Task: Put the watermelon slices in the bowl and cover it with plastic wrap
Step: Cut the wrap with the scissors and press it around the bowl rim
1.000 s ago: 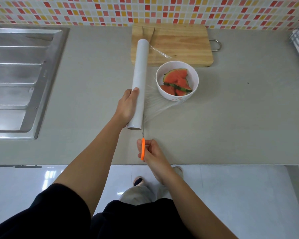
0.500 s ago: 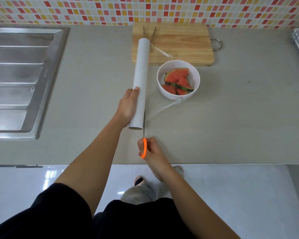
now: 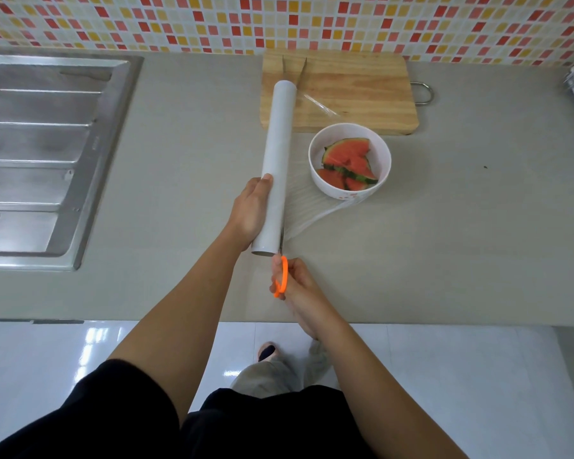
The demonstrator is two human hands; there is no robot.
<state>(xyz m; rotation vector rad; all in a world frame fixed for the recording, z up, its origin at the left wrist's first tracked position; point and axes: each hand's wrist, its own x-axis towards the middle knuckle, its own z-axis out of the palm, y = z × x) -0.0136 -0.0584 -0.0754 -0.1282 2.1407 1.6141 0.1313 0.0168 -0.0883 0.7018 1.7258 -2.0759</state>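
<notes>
At the kitchen counter (image 3: pixel 444 243), my left hand (image 3: pixel 251 210) wraps the near end of the plastic wrap roll (image 3: pixel 276 167), fingers curled around it, holding it off the surface. My right hand (image 3: pixel 295 284) is closed through the orange handles of the scissors (image 3: pixel 281 276), whose blades run up along the roll's right side where the film (image 3: pixel 309 210) leaves it; how far the blades gape I cannot tell. The watermelon slices (image 3: pixel 348 164) already sit in the white bowl (image 3: pixel 383 150), just in front of the cutting board (image 3: pixel 355 91). The film stretches from roll to bowl, bunched near the rim. The risk I judge: slack or bunched film folding between the blades instead of cutting, or a tug from my roll hand dragging the light bowl sideways and pulling the wrap off its rim.
</notes>
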